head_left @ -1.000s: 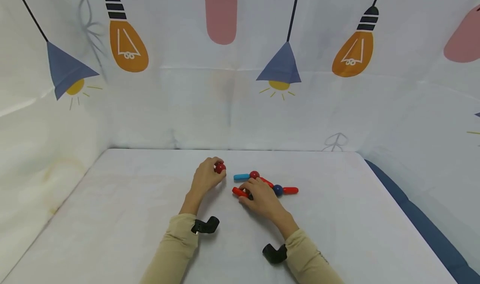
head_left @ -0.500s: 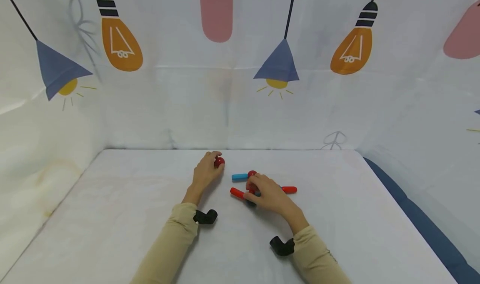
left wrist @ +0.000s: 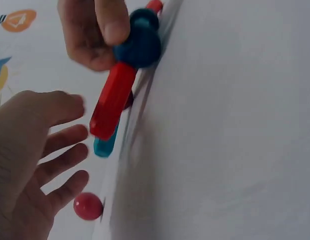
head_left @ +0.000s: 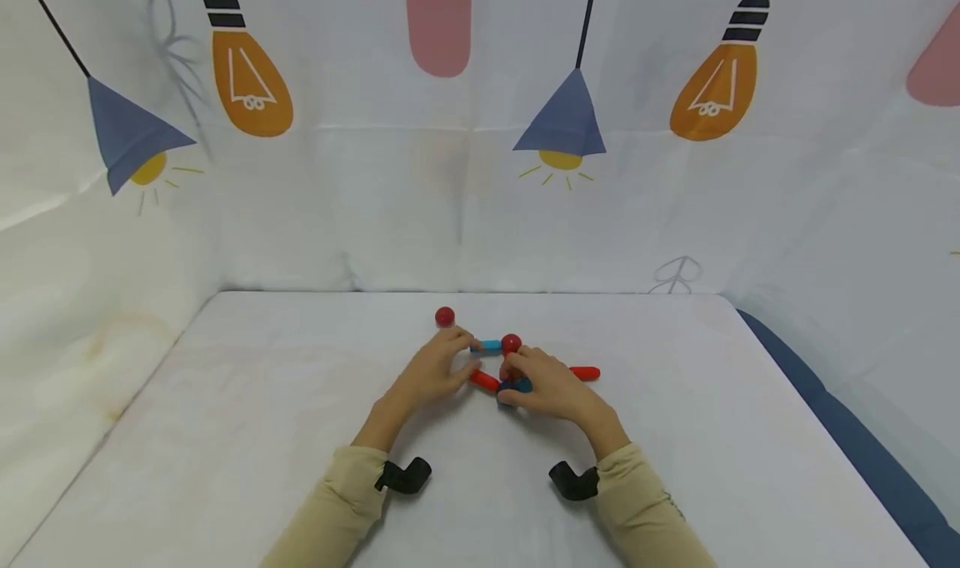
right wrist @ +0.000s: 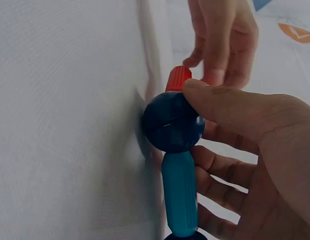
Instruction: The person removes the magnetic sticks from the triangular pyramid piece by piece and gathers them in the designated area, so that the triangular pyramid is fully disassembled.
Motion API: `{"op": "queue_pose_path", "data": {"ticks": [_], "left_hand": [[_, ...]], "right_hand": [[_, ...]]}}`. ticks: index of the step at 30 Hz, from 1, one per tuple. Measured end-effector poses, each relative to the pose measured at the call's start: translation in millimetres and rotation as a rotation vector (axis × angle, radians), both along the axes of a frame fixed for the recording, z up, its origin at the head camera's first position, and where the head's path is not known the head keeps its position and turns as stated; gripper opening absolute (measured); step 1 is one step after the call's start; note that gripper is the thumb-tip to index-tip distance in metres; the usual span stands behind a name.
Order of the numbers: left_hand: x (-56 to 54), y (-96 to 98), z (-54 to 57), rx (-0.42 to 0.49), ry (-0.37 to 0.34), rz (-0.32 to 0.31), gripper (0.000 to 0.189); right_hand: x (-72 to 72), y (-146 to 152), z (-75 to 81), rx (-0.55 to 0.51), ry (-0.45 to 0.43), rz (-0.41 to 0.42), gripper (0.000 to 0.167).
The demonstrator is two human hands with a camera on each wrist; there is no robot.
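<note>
A joined shape of sticks and balls lies on the white table. With thumb and fingers my right hand pinches its dark blue ball. A red stick and a blue stick extend from that ball. Farther back, a light blue stick meets a red ball. My left hand holds nothing; its loosely spread fingers are close to the free ends of the red and light blue sticks. The right hand hides the middle of the shape in the head view.
One loose red ball sits behind my left hand. Another red stick points right, past my right hand. A white sheet printed with lamps hangs behind the table, and dark blue fabric runs along the right side.
My left hand has let go of the red ball at the back and come nearer, beside the stick ends. My right hand has shifted slightly right and grips the dark blue ball.
</note>
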State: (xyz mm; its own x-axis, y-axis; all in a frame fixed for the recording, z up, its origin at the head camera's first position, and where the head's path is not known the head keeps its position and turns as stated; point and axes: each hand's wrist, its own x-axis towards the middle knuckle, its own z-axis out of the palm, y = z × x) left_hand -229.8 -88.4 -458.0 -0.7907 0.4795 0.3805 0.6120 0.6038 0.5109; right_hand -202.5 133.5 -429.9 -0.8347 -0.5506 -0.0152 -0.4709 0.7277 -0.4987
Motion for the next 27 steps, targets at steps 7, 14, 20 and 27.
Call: {"op": "queue_pose_path", "data": {"ticks": [7, 14, 20, 27], "left_hand": [[16.8, 9.9, -5.4, -0.221, 0.004, -0.081, 0.023], [20.9, 10.3, -3.3, -0.235, -0.008, -0.051, 0.018], [21.1, 8.5, 0.4, -0.274, 0.012, -0.071, 0.017], [20.7, 6.3, 3.3, -0.269, -0.002, -0.097, 0.016]], "right_hand": [[-2.2, -0.8, -2.6, 0.016, 0.018, -0.006, 0.023], [-1.2, -1.6, -2.8, 0.027, 0.037, 0.009, 0.021], [-1.0, -1.5, -1.9, 0.026, 0.032, 0.021, 0.022], [-0.7, -2.0, -1.4, 0.027, 0.024, 0.047, 0.022]]}}
